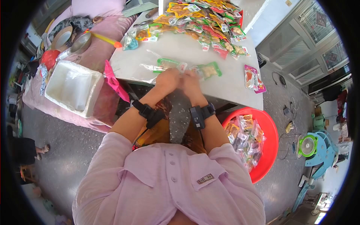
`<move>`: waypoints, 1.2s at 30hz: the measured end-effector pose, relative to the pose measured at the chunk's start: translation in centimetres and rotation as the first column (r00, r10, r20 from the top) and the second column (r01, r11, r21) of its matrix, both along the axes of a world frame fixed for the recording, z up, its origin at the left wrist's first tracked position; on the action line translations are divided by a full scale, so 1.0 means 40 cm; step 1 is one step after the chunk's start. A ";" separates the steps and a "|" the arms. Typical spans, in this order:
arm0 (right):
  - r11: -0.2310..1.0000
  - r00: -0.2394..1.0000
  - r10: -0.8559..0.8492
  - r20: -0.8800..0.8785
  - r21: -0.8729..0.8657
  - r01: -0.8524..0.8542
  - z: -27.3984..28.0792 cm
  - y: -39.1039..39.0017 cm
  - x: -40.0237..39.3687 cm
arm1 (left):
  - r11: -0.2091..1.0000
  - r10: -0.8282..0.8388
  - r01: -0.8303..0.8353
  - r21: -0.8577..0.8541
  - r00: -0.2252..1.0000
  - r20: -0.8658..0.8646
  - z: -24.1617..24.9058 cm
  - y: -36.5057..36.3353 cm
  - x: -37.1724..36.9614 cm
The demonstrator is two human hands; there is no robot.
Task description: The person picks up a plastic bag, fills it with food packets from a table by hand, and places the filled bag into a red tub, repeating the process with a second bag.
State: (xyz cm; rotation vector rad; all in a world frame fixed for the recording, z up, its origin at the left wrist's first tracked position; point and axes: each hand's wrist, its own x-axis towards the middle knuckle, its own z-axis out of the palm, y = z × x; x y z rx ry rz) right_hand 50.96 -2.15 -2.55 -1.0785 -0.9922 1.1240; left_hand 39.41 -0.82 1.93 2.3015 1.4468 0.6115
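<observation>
At the table's near edge, my left hand (167, 80) has its fingers closed at the end of a clear food packet (165, 63) with a green border. Right beside it is my right hand (190, 85), its fingers curled inward and smeared by motion. Past those fingers lies a second green-edged food packet (210, 70) with pale contents, overlapping the hand in this view. A strip of shiny clear plastic (150, 68) sticks out to the left of my left hand.
Colourful food packets (202, 18) form a heap at the table's back. Two pouches (252, 78) lie at its right edge. A red tub (270, 144) of packets stands on the floor at right. To the left are a white foam box (96, 90) and pink pouch (114, 82).
</observation>
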 end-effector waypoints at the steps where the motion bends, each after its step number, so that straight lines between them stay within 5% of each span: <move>1: 0.983 0.991 0.048 0.123 0.169 -0.068 -0.009 0.003 -0.007 | 1.000 0.019 -0.019 -0.004 1.000 0.022 -0.013 0.017 -0.009; 3: 0.974 0.969 0.046 0.242 0.205 -0.097 -0.014 0.011 0.010 | 1.000 0.014 -0.014 0.009 0.998 0.058 -0.036 0.028 -0.019; 5: 0.999 0.971 -0.006 0.238 -0.037 0.015 0.014 0.032 0.089 | 0.999 -0.028 0.024 0.048 0.996 0.085 -0.054 0.029 -0.026; 6: 0.997 0.904 -0.048 0.425 -0.030 0.067 0.044 0.025 0.118 | 0.999 -0.029 0.025 0.036 0.995 0.097 -0.064 0.022 -0.027; 8: 0.987 0.660 -0.121 0.741 0.021 0.158 0.121 0.014 0.159 | 0.999 -0.031 0.029 0.016 0.992 0.121 -0.076 0.015 -0.019; 11: 0.965 0.009 -0.219 0.976 0.216 0.146 0.049 0.017 0.172 | 0.999 0.007 -0.009 0.045 0.999 0.040 -0.101 0.017 -0.004; 14: 0.967 0.005 -0.192 0.981 0.188 0.174 0.015 0.024 0.186 | 0.996 0.008 -0.015 0.091 0.997 0.078 -0.116 0.019 -0.002; 17: 0.962 -0.128 -0.197 0.972 0.217 0.168 -0.003 0.033 0.193 | 0.998 0.012 -0.016 0.061 0.998 0.054 -0.096 0.009 -0.003; 20: 0.979 -0.016 -0.110 0.994 0.111 0.170 -0.006 0.046 0.228 | 0.999 0.034 -0.035 0.023 0.999 0.040 -0.093 0.008 0.002; 23: 0.942 0.241 -0.261 0.935 0.193 0.273 0.080 -0.006 0.248 | 0.998 0.034 -0.035 0.046 0.999 0.033 -0.100 0.010 0.001; 25: 0.930 0.723 -0.341 0.601 0.102 0.354 0.083 -0.030 0.282 | 0.998 0.024 -0.027 0.054 0.998 0.055 -0.099 0.010 -0.002; 27: 0.931 0.929 -0.357 0.093 -0.048 0.363 0.102 -0.066 0.280 | 0.998 0.023 -0.028 0.055 0.996 0.088 -0.095 0.007 0.005; 29: 0.942 0.852 -0.328 -0.408 -0.203 0.266 0.145 -0.118 0.229 | 0.998 0.040 -0.047 0.047 0.991 0.130 -0.091 0.006 0.007; 32: 0.972 0.768 -0.184 -0.613 -0.232 0.047 0.060 -0.134 0.223 | 0.995 -0.032 0.009 0.101 0.974 0.223 -0.091 0.002 0.019; 36: 0.944 0.700 -0.280 -0.657 -0.321 0.076 0.065 -0.152 0.163 | 1.000 -0.020 0.013 0.024 0.952 0.307 -0.076 -0.006 0.043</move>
